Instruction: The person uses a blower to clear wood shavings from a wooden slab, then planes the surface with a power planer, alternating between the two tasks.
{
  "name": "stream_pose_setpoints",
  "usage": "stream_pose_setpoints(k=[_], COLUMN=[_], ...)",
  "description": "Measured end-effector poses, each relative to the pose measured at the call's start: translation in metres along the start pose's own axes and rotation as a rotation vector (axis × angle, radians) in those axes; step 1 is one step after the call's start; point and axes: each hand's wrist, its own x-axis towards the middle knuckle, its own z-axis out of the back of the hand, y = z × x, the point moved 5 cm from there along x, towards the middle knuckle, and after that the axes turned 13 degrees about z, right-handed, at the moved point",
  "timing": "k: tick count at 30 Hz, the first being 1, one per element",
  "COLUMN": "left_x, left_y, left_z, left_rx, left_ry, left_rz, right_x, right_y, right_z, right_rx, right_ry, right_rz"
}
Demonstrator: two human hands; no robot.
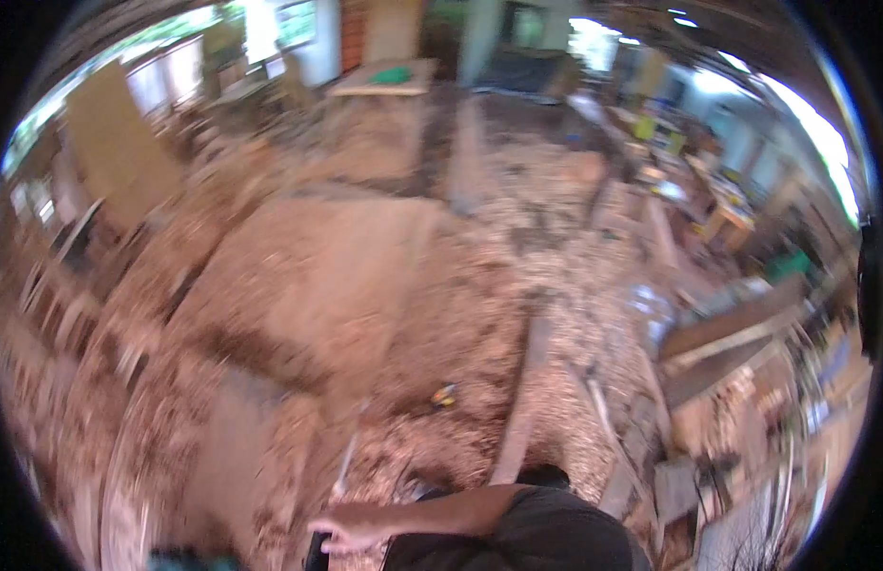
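My right hand (341,529) is low in the view, its bare forearm reaching leftward across my dark clothing. The fingers look curled beside a narrow black thing (316,552), which is cut off by the lower edge; blur hides what it is. Just above the hand, a thin pale rod (346,463) slants over the shavings. Further forward lies a small yellow and dark object (445,395), too smeared to name. I do not see my left hand. At the lower left edge is part of a dark teal thing (189,559).
Wood shavings (575,324) cover the ground around a broad flat slab (308,266). A long narrow board (524,400) runs forward from my feet. Stacked timber (736,333) lies at right, beside a cluttered bench (689,186). A tall panel (118,143) leans at left.
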Motion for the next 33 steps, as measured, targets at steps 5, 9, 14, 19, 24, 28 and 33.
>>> stream_pose_setpoints(k=[5, 9, 14, 19, 24, 28, 33], left_x=[-0.064, -0.113, -0.172, -0.197, -0.195, -0.161, -0.124], left_y=[0.065, 0.092, 0.095, 0.087, 0.077, 0.068, 0.078], left_z=[0.005, -0.011, -0.045, -0.067, -0.08, -0.065, -0.067], left_rx=[-0.102, -0.205, -0.342, -0.422, -0.44, -0.292, -0.085], left_ry=[-0.101, -0.145, -0.22, -0.261, -0.246, -0.113, -0.454], left_rz=[0.262, 0.47, 0.687, 0.773, 0.724, 0.561, 0.267], right_x=[0.052, 0.095, 0.13, 0.144, 0.119, 0.103, 0.109], right_y=[0.014, 0.021, 0.029, 0.026, -0.012, -0.063, -0.111], right_z=[-0.008, -0.06, -0.16, -0.161, -0.08, 0.03, 0.118], right_rx=[-0.102, -0.217, -0.308, -0.308, -0.597, -0.616, -0.756], right_ry=[0.071, 0.044, 0.211, 0.335, 0.075, -0.098, -0.231], right_rz=[0.17, 0.516, 0.898, 0.79, 0.799, 0.557, 0.279])
